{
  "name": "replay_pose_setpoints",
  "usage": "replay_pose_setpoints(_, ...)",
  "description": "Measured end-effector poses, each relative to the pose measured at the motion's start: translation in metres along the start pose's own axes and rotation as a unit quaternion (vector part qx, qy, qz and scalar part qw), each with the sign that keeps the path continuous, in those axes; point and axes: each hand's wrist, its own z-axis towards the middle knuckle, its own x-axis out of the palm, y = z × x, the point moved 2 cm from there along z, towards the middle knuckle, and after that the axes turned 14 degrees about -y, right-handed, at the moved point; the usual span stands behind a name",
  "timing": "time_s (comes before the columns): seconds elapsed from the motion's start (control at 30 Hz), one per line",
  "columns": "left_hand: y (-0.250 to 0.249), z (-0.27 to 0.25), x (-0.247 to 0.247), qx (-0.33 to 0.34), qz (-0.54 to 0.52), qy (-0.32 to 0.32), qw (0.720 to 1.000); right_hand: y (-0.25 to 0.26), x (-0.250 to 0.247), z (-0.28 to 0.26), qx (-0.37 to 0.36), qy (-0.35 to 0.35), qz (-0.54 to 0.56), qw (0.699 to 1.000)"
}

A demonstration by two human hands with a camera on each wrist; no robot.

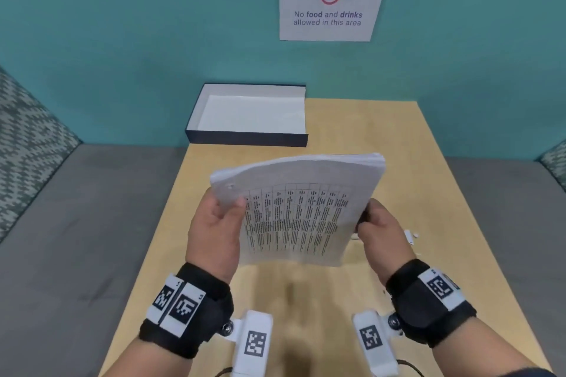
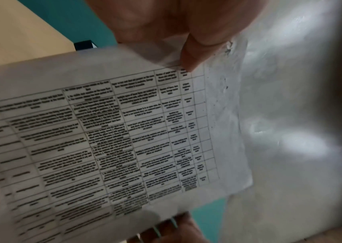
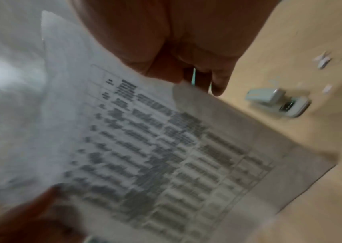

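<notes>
**A:** Where is the paper stack [image 1: 298,211]?

**B:** It is lifted off the wooden table [image 1: 413,180] and held between both of the person's hands. The printed grid faces the person, and the top edge bows away toward 12 o'clock.

**A:** What is the left hand [image 1: 214,232] doing?

**B:** It grasps the stack's 9 o'clock edge. The thumb lies on the printed face, and the fingers are hidden behind the sheets.

**A:** And the right hand [image 1: 384,234]?

**B:** It clasps the 3 o'clock edge, thumb in front and fingers curled round the back.

**A:** What else is on the table?

**B:** An open box [image 1: 248,115], dark outside and white inside, sits at 12 o'clock from the stack, at the far left corner. White scraps [image 3: 322,60] and a small white device [image 3: 278,102], too blurred to name, lie on the wood at about 3 o'clock from the right hand.

**A:** And the wall?

**B:** At 12 o'clock on the teal wall hangs a sign [image 1: 327,18] forbidding food and drinks.
</notes>
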Motion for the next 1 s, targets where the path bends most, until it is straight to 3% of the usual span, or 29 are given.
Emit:
replay_pose_setpoints(0.1,0.001,0.001,0.001,0.015,0.009,0.015,1.0,-0.022,-0.02,0.04,0.019,-0.101,-0.153,0.983)
replay_pose_setpoints(0.27,0.005,0.006,0.005,0.024,0.023,0.022,0.999,-0.052,-0.014,0.094,0.008,-0.018,-0.437,0.899)
replay_pose_setpoints(0.47,0.004,0.005,0.007,0.031,0.039,0.034,0.998,-0.077,0.024,0.127,0.051,-0.001,-0.518,0.854)
replay_pose_setpoints(0.6,0.002,0.01,0.002,0.035,0.039,0.022,0.998,-0.09,0.029,0.136,0.077,-0.034,-0.506,0.858)
replay_pose_setpoints(0.7,0.001,0.01,-0.001,0.033,0.045,0.019,0.998,-0.08,0.024,0.133,0.084,-0.061,-0.437,0.894)
replay_pose_setpoints(0.83,-0.004,0.012,-0.003,0.021,0.062,0.015,0.998,-0.035,-0.001,0.117,0.05,-0.143,-0.142,0.978)
replay_pose_setpoints(0.9,-0.006,0.014,-0.002,0.009,0.075,0.023,0.997,0.001,-0.017,0.105,0.026,-0.194,0.037,0.98)
replay_pose_setpoints(1.0,-0.01,0.015,0.0,0.002,0.09,0.027,0.996,0.069,-0.041,0.077,0.022,-0.219,0.231,0.948)
